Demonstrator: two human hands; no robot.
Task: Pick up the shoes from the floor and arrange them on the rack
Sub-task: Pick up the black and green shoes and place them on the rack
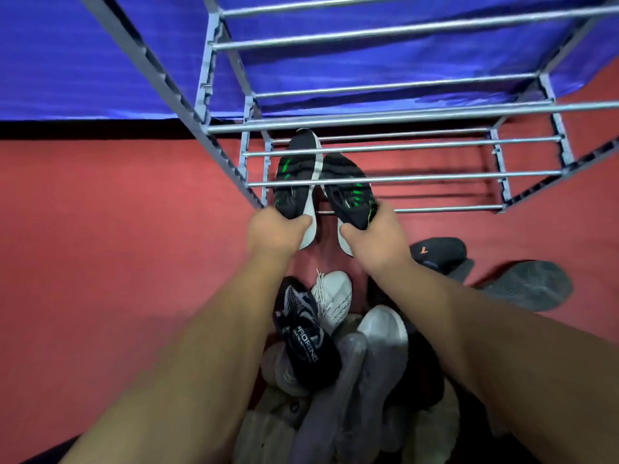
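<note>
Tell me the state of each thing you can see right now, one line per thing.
left hand: grips the left shoe's heel.
right hand: grips the right shoe's heel.
left shoe: held, toe in among the lower bars.
right shoe: held, toe under the bars.
rack: upright on the floor.
shoe pile: heaped on the floor, not yet racked.
grey shoe: on the floor, sole up.

both hands (278,231) (371,237) outstretched, fingers curled, gripping

Plain red floor (100,262) below blue sheeting (83,61), dark strip (67,130) between.
</note>
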